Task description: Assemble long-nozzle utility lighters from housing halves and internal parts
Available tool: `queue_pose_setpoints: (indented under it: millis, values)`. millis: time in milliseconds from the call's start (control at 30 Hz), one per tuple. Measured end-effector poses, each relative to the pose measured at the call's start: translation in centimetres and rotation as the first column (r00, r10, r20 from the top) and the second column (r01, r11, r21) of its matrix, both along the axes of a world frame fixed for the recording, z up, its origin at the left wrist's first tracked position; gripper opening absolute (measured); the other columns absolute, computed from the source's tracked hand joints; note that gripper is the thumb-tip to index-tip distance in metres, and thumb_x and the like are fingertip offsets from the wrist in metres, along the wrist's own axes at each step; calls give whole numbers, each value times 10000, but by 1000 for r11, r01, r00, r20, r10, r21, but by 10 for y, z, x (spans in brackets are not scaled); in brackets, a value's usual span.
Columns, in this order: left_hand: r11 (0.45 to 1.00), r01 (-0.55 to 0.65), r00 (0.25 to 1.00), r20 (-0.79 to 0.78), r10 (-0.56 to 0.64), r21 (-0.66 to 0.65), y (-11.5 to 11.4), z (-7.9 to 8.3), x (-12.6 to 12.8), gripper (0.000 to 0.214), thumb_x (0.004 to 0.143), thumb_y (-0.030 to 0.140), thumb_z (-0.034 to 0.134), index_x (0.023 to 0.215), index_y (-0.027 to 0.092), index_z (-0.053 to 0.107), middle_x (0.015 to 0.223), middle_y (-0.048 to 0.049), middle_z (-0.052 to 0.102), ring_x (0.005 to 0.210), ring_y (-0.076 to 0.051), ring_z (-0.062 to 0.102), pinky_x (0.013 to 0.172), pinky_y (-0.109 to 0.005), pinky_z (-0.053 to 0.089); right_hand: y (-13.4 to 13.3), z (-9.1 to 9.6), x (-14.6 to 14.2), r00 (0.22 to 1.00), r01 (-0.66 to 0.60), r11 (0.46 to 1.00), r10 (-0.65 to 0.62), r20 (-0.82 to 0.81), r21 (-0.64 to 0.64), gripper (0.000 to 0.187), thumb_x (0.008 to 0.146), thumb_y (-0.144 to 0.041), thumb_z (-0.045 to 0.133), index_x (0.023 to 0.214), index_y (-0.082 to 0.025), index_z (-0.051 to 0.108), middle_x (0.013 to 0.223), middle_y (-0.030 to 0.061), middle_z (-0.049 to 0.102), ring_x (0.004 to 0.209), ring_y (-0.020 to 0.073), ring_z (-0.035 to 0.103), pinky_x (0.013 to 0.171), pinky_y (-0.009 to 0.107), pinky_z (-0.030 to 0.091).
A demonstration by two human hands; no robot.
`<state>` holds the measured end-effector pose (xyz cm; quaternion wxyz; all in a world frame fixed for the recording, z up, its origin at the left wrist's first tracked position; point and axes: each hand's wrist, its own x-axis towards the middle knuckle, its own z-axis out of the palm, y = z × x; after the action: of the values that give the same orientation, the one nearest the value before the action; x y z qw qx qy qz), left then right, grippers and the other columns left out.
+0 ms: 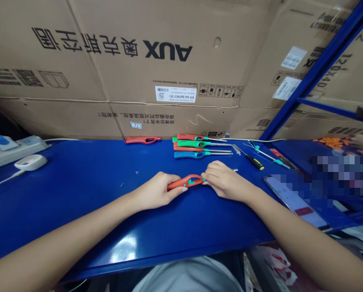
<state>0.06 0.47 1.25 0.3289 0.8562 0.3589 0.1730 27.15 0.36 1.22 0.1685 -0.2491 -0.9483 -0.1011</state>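
An orange-red long-nosed lighter (186,182) with a green trigger is held level over the blue table, between my two hands. My left hand (159,190) is closed round its handle end. My right hand (222,180) pinches the green collar at the other end, and a bit of metal tube shows past the fingers. Beyond them lies a stack of several lighters in red, green and blue, with the blue lighter (187,155) nearest. To its left is a separate red lighter body (142,140) without a metal tube.
On the right lie a yellow-black screwdriver (254,161), a lighter tube with green parts (268,155) and a phone (295,200). Small screws (122,185) are at left. A power strip (20,152) and white round device (31,162) sit far left. A cardboard wall (108,81) stands behind.
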Motion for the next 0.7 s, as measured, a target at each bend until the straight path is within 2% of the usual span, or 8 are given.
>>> queue_pose_setpoints:
  millis: [133,233,333,400,433,567,633,700]
  values:
    - [1000,-11,1000,-18,11,3,2,0,1,465,960,544,491,686,169,494,593,61,361,532,-84,316,503,-228,249,1,-1,0,1000,24,1000,-24,-18,-13,222,1022,-193,423,973,-143,634,813,100,649,806,216,514,811,376,411]
    - [995,-14,996,-87,23,104,2,1,2,441,982,525,470,734,169,552,616,40,484,548,-105,431,540,-239,317,3,0,0,995,92,988,-97,-34,-126,166,1005,-225,498,998,-159,650,871,87,667,855,214,550,827,362,420]
    - [970,2,990,-140,33,242,0,3,3,361,987,497,487,1049,183,655,942,-48,683,803,-194,634,705,-281,456,5,4,3,974,209,933,-225,-21,-293,93,977,-230,561,981,-181,641,921,59,670,889,201,584,851,354,432]
    - [955,16,989,-143,29,298,0,3,2,388,1002,464,473,1266,215,607,1169,-88,664,986,-236,654,830,-324,497,6,7,8,958,267,889,-287,2,-372,93,981,-230,550,963,-185,629,944,52,667,894,193,596,846,349,443]
    - [950,20,990,-137,24,313,0,2,1,391,1012,438,457,1310,221,589,1217,-95,647,1031,-239,649,870,-337,504,7,8,12,951,284,871,-308,6,-400,91,980,-228,546,962,-188,625,957,53,664,894,190,598,834,341,450]
    - [933,35,992,-123,10,357,6,-1,-3,328,1021,367,451,1219,206,656,1167,-91,665,1057,-230,642,923,-343,516,9,10,27,929,307,818,-368,-33,-487,64,918,-197,595,979,-196,617,960,51,655,878,185,593,788,313,481]
    - [924,21,989,-142,37,383,8,-1,-4,331,1008,413,478,1170,207,679,1150,-84,678,1050,-236,646,893,-342,526,11,10,32,932,279,818,-357,-64,-503,106,889,-192,613,994,-199,629,960,52,665,893,188,603,806,319,495]
    - [913,-7,983,-167,82,407,8,1,-5,356,983,466,509,1151,207,685,1145,-78,685,1031,-243,655,834,-335,535,14,10,36,917,309,840,-388,-95,-446,124,878,-211,621,998,-205,653,1007,66,679,957,213,616,870,366,496]
